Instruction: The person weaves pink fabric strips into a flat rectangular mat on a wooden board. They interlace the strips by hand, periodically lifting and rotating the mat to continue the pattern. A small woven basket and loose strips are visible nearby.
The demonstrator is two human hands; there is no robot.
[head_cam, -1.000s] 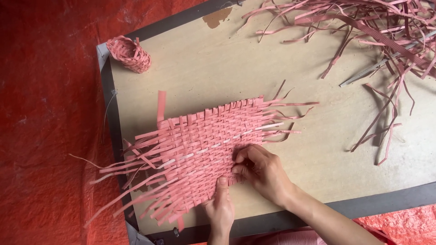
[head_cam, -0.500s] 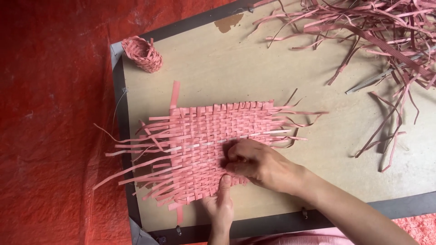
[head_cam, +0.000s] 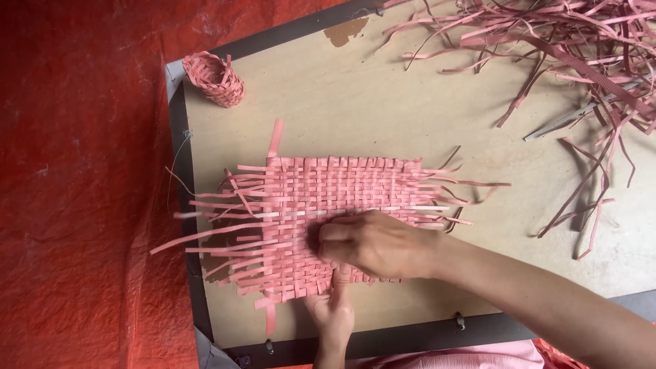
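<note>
Mat (head_cam: 321, 198) of woven pink strips lies flat on the tabletop (head_cam: 383, 102), right hand (head_cam: 372, 244) pressing its near edge, fingers curled together, left hand (head_cam: 333, 311) pinching a strip end (firm, even pressure should keep rows tight).

No packages, labels, signs or screens are visible anywhere on or around the board (head_cam: 383, 109).
</note>
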